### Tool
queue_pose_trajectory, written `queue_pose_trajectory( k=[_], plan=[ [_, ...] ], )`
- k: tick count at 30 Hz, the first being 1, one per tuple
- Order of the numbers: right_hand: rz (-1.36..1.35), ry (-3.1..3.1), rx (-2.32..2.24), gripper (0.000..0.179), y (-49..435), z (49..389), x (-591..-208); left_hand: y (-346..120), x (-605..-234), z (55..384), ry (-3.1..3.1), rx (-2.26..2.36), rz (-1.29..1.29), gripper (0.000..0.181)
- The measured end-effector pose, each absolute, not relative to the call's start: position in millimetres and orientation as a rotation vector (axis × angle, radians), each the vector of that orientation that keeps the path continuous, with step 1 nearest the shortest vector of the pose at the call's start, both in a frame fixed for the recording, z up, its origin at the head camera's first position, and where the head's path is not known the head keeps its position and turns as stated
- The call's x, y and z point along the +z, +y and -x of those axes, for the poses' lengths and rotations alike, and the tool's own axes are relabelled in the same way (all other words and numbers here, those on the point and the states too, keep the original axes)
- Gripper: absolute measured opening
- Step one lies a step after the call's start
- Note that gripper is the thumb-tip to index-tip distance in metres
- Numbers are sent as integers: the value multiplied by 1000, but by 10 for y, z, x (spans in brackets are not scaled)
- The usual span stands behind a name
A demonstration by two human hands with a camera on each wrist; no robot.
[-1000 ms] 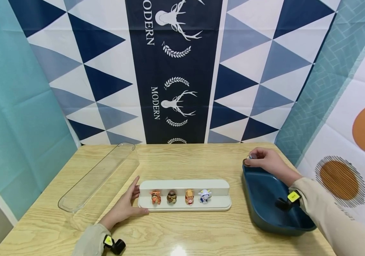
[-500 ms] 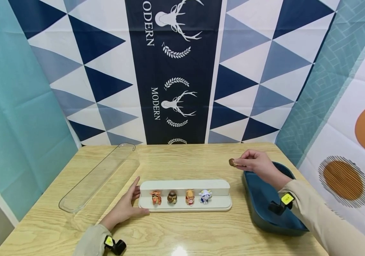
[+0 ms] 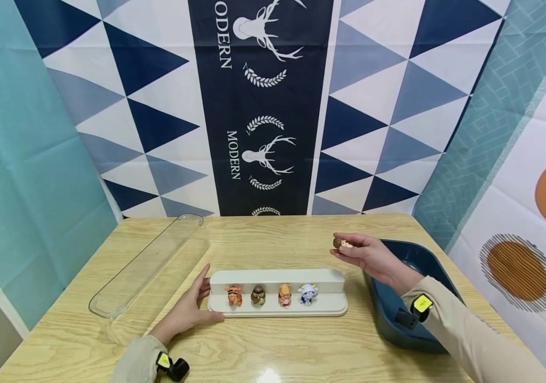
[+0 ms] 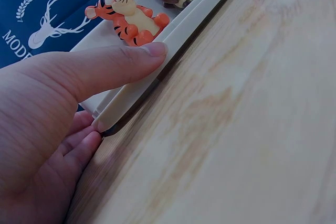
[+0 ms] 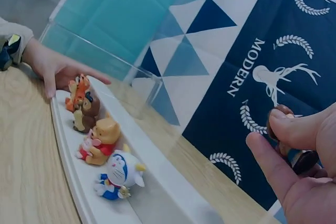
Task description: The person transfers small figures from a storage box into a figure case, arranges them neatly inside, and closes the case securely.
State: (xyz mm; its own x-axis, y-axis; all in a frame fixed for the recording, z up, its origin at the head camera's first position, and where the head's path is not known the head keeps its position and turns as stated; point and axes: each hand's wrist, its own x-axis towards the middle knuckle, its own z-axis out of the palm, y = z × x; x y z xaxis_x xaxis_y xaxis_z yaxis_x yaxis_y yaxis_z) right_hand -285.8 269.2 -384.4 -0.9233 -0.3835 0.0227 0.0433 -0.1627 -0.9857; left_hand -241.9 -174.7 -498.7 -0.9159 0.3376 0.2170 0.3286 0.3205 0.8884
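At the left end of a white stepped display stand (image 3: 273, 276), my left hand (image 3: 188, 307) holds it, thumb along the front edge and fingers by the far corner. In a row on the stand sit a tiger figurine (image 4: 131, 20), an owl figurine (image 3: 257, 295), a yellow bear figurine in a red top (image 5: 105, 139) and a white-and-blue horned cat figurine (image 3: 307, 294). My right hand (image 3: 373, 260) pinches a small brown-headed figurine (image 3: 337, 243) in the air, just left of the blue bin; fingers cover much of it.
The deep blue bin (image 3: 381, 322) stands at the right, under my right forearm. To the left lies a long clear plastic cover (image 3: 150, 271) on the wooden table (image 3: 273, 346). Patterned cloth (image 3: 263, 106) hangs behind the table.
My right hand has carried the brown-headed figurine leftward from over the bin's far corner, and it shows more openly between the fingers. The left hand and the stand have stayed put.
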Motion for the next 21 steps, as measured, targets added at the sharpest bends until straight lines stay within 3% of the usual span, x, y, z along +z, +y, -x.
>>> queue_pose_trajectory(
  k=[5, 13, 21],
  plan=[
    [436, 1872, -2059, 45, 2639, 2838, -3865, -1752, -4995, 2422, 2542, 1718, -651, 124],
    [515, 2009, -1954, 22, 2578, 2786, -3900, -1756, -4995, 2430, 2553, 1703, -661, 124],
    [483, 2121, -1934, 27, 2512, 2685, -3934, -1749, -4992, 2420, 2565, 1693, -633, 125]
  ],
)
